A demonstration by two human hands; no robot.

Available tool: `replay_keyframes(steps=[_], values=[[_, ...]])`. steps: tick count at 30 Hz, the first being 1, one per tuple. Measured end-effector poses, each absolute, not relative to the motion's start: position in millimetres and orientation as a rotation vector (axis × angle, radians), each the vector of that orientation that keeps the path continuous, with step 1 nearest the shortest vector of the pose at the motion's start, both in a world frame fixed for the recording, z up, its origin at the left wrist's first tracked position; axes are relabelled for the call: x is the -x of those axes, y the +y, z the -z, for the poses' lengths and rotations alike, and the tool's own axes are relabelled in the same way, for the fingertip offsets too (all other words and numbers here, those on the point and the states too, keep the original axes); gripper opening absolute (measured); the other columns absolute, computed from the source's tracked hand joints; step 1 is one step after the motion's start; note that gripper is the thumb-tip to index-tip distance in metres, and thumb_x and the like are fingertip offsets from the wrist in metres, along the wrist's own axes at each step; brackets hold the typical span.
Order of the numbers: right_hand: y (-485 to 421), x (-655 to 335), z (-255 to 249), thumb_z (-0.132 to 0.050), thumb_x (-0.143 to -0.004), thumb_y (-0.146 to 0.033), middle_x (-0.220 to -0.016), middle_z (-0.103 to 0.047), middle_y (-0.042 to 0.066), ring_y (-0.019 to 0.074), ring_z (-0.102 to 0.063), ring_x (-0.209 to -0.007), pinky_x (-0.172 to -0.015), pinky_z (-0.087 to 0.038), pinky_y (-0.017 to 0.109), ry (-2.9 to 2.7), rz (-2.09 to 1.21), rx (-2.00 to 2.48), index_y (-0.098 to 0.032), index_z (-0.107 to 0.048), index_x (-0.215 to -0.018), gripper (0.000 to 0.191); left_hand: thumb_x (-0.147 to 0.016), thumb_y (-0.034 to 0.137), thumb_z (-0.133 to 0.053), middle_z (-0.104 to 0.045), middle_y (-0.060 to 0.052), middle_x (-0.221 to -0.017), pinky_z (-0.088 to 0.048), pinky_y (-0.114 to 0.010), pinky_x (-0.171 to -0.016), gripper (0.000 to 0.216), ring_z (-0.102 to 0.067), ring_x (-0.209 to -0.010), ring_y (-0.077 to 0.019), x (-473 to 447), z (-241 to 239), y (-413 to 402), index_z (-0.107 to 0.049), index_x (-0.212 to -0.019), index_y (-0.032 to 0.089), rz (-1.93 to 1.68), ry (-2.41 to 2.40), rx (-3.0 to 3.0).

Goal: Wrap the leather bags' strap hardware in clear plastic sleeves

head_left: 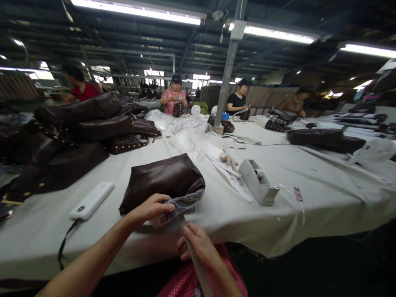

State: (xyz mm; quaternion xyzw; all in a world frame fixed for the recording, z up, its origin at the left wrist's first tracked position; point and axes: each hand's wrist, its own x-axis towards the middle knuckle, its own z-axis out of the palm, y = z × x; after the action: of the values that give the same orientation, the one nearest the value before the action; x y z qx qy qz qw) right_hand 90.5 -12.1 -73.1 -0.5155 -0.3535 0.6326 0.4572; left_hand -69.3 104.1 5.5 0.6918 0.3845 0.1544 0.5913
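Observation:
A dark brown leather bag (161,177) lies on its side near the table's front edge. Clear plastic film (188,200) wraps a part along its near side. My left hand (156,207) is closed on this film, thumb and fingers pinching it against the bag. Lower and to the right, my right hand (199,243) grips a long greyish-beige strip (198,266). The strip's upper end reaches the wrapped part, and its lower end hangs toward my lap. What lies under the film is hard to make out.
Brown bags (102,119) are piled at the left, near a white power bank (92,201) with a black cord. A grey tape dispenser (258,183) stands right of paper scraps (230,175). A metal post (229,70) rises behind. Several people work across the table.

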Motion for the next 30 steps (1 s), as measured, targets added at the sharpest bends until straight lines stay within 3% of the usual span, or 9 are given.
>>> replay_keyframes(steps=[6, 13, 24, 30], values=[[-2, -80, 76, -0.063, -0.064, -0.065, -0.058, -0.051, -0.006, 0.0088, -0.054, -0.040, -0.037, -0.043, 0.019, -0.823, -1.519, 1.348, -0.018, -0.049, -0.075, 0.051, -0.069, 0.038, -0.067, -0.063, -0.001, -0.069, -0.040, -0.024, -0.059, 0.027, -0.055, -0.065, -0.0156, 71, 0, 105, -0.067, -0.079, 0.013, -0.361, 0.861, -1.617], [-3, -81, 76, -0.062, -0.066, -0.061, -0.056, -0.053, -0.006, 0.0055, -0.047, -0.036, -0.032, -0.036, 0.016, -0.886, -1.552, 1.338, -0.017, -0.051, -0.075, 0.047, -0.069, 0.038, -0.066, -0.065, -0.002, -0.072, -0.041, -0.024, -0.056, 0.028, -0.057, -0.067, -0.0169, 72, -3, 102, -0.067, -0.081, 0.012, -0.335, 0.871, -1.592], [10, -72, 67, -0.063, -0.069, -0.059, -0.050, -0.049, -0.007, 0.0041, -0.040, -0.036, -0.034, -0.030, 0.014, -0.812, -1.533, 1.320, -0.015, -0.058, -0.085, 0.047, -0.072, 0.035, -0.059, -0.061, 0.001, -0.073, -0.041, -0.023, -0.055, 0.023, -0.056, -0.067, -0.0170, 72, -9, 95, -0.061, -0.084, 0.015, -0.318, 0.901, -1.725], [6, -73, 60, -0.068, -0.068, -0.051, -0.052, -0.059, -0.001, 0.0067, -0.047, -0.036, -0.035, -0.031, 0.015, -0.757, -1.563, 1.387, -0.013, -0.063, -0.091, 0.045, -0.070, 0.029, -0.058, -0.058, 0.003, -0.071, -0.039, -0.022, -0.054, 0.020, -0.053, -0.063, -0.0151, 71, -9, 91, -0.058, -0.086, 0.017, -0.318, 0.906, -1.786]])
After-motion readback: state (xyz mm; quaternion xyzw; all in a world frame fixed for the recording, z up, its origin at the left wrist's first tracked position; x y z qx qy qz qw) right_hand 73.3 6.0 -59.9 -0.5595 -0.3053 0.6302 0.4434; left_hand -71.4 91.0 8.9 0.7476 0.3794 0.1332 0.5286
